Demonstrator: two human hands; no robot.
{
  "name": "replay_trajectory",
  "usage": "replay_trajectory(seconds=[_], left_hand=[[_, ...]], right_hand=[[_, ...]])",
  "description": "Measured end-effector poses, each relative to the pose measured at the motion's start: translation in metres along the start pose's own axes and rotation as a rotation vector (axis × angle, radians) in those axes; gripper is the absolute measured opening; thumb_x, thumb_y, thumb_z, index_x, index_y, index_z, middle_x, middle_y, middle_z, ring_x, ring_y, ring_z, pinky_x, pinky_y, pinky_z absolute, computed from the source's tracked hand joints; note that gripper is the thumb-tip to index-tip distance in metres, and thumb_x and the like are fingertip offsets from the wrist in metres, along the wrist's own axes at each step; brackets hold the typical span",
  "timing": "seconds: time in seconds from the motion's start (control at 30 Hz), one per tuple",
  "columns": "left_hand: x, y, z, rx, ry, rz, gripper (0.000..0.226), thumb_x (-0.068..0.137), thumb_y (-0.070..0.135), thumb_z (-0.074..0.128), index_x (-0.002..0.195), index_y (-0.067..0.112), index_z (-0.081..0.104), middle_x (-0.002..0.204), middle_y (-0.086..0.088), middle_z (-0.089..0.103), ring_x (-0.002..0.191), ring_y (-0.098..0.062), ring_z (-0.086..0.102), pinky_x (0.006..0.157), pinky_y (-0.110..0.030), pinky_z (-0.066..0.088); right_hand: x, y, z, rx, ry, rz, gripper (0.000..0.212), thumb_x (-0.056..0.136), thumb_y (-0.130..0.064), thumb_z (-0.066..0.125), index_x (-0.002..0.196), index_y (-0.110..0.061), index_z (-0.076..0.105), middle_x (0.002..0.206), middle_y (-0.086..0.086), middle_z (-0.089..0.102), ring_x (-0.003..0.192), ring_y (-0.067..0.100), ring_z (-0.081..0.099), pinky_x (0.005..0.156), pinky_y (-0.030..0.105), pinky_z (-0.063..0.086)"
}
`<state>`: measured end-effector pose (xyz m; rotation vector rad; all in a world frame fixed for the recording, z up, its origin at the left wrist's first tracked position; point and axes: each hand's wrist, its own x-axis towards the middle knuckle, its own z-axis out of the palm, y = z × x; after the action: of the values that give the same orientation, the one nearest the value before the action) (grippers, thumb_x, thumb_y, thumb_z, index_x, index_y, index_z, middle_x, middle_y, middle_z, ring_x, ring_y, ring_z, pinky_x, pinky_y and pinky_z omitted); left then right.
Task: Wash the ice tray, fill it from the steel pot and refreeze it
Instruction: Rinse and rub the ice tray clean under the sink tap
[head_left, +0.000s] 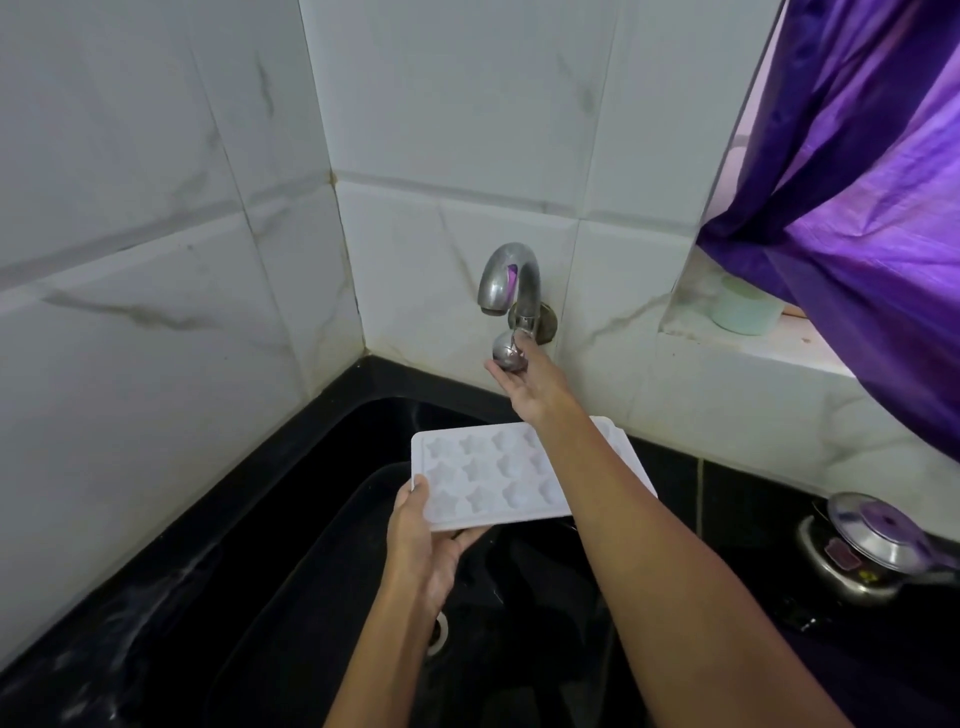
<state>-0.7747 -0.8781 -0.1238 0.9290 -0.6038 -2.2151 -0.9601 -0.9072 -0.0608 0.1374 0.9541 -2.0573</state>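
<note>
While ice tray (498, 475) hangs level over black sink (322, 525), held only at near-left corner, risk: tap burst could tip tray from one-corner grip. Tray white, star-shaped cells, looks empty. Left hand (423, 545) grips that corner, thumb on top. Right hand (524, 382) curls fingers round tap knob (508, 353); spout (506, 278) dry. Steel pot (867, 551), lidded, sits at tabletop's right edge.

Black worktop (737, 499) is running along the tiled wall, carrying a lidded steel pot (865, 551) at right; black sink (322, 519) is sitting sunk into it.
</note>
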Motion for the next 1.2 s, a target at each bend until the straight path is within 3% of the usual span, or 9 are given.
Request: replay_trajectory(seconds=[0.2, 0.4, 0.53, 0.63, 0.77, 0.87, 1.03, 1.1, 1.2], left_hand=[[0.003, -0.002, 0.006, -0.020, 0.009, 0.006, 0.029, 0.102, 0.028, 0.037, 0.124, 0.014, 0.049, 0.114, -0.015, 0.064, 0.103, -0.033, 0.063, 0.080, -0.054, 0.053], [0.005, 0.002, 0.009, -0.018, 0.005, 0.023, 0.028, 0.102, 0.028, 0.037, 0.124, 0.015, 0.050, 0.116, -0.015, 0.064, 0.103, -0.034, 0.063, 0.075, -0.053, 0.054], [0.007, 0.004, 0.010, -0.005, -0.005, 0.040, 0.030, 0.102, 0.028, 0.036, 0.126, 0.014, 0.049, 0.118, -0.016, 0.063, 0.106, -0.036, 0.062, 0.073, -0.051, 0.055], [0.011, 0.003, 0.015, 0.022, 0.005, 0.047, 0.032, 0.102, 0.027, 0.036, 0.127, 0.013, 0.050, 0.117, -0.018, 0.063, 0.105, -0.036, 0.062, 0.068, -0.047, 0.056], [0.015, 0.000, 0.012, 0.063, 0.070, 0.069, 0.031, 0.102, 0.024, 0.037, 0.125, 0.011, 0.054, 0.113, -0.016, 0.067, 0.100, -0.031, 0.066, 0.079, -0.044, 0.056], [0.013, 0.001, 0.004, 0.054, 0.104, 0.074, 0.031, 0.102, 0.026, 0.036, 0.125, 0.012, 0.052, 0.114, -0.018, 0.064, 0.099, -0.034, 0.064, 0.072, -0.050, 0.055], [0.002, -0.005, -0.003, 0.090, 0.114, 0.079, 0.031, 0.103, 0.028, 0.035, 0.126, 0.015, 0.049, 0.116, -0.015, 0.063, 0.102, -0.036, 0.062, 0.073, -0.053, 0.055], [-0.002, -0.010, 0.000, 0.100, 0.124, 0.073, 0.029, 0.103, 0.028, 0.035, 0.123, 0.016, 0.051, 0.112, -0.015, 0.065, 0.099, -0.034, 0.064, 0.071, -0.050, 0.056], [-0.005, -0.013, 0.002, 0.090, 0.163, 0.083, 0.024, 0.102, 0.023, 0.037, 0.114, 0.014, 0.057, 0.107, -0.014, 0.067, 0.094, -0.029, 0.066, 0.070, -0.041, 0.056]], right_hand=[[-0.002, -0.001, 0.004, -0.247, 0.115, -0.063, 0.055, 0.075, -0.013, 0.081, 0.118, 0.002, 0.050, 0.118, 0.016, 0.057, 0.080, 0.024, 0.065, 0.083, 0.039, 0.058], [-0.007, 0.001, 0.008, -0.467, 0.172, -0.123, 0.037, 0.081, -0.028, 0.076, 0.101, -0.007, 0.052, 0.101, 0.006, 0.058, 0.095, 0.025, 0.067, 0.083, 0.030, 0.057], [-0.021, 0.021, -0.002, -1.091, 0.211, -0.472, 0.049, 0.086, -0.035, 0.065, 0.120, -0.002, 0.052, 0.108, 0.006, 0.056, 0.105, 0.028, 0.058, 0.081, 0.032, 0.047], [-0.045, 0.060, -0.021, -1.618, 0.026, -0.644, 0.074, 0.090, -0.034, 0.057, 0.146, -0.001, 0.021, 0.150, 0.018, 0.028, 0.139, 0.033, 0.028, 0.113, 0.043, 0.028], [-0.075, 0.084, -0.047, -2.131, -0.374, -0.718, 0.055, 0.103, -0.035, 0.027, 0.153, -0.016, 0.015, 0.162, 0.005, 0.007, 0.149, 0.021, 0.004, 0.121, 0.039, 0.003], [-0.075, 0.062, -0.069, -2.216, -0.292, -0.511, 0.069, 0.097, -0.059, 0.020, 0.154, -0.023, 0.004, 0.162, 0.000, -0.004, 0.149, 0.018, -0.006, 0.119, 0.044, -0.007], [-0.074, 0.039, -0.092, -2.122, 0.237, -0.229, 0.086, 0.095, -0.063, 0.018, 0.152, -0.003, -0.007, 0.160, 0.014, -0.013, 0.148, 0.025, -0.013, 0.119, 0.042, -0.008], [-0.081, 0.056, -0.081, -2.112, 0.160, -0.307, 0.078, 0.099, -0.053, 0.019, 0.151, 0.001, -0.005, 0.159, 0.018, -0.011, 0.148, 0.028, -0.010, 0.120, 0.040, -0.007], [-0.098, 0.090, -0.066, -2.178, -0.249, -0.535, 0.066, 0.102, -0.043, 0.020, 0.153, -0.005, 0.001, 0.161, 0.012, -0.004, 0.149, 0.022, -0.005, 0.119, 0.038, -0.004]])
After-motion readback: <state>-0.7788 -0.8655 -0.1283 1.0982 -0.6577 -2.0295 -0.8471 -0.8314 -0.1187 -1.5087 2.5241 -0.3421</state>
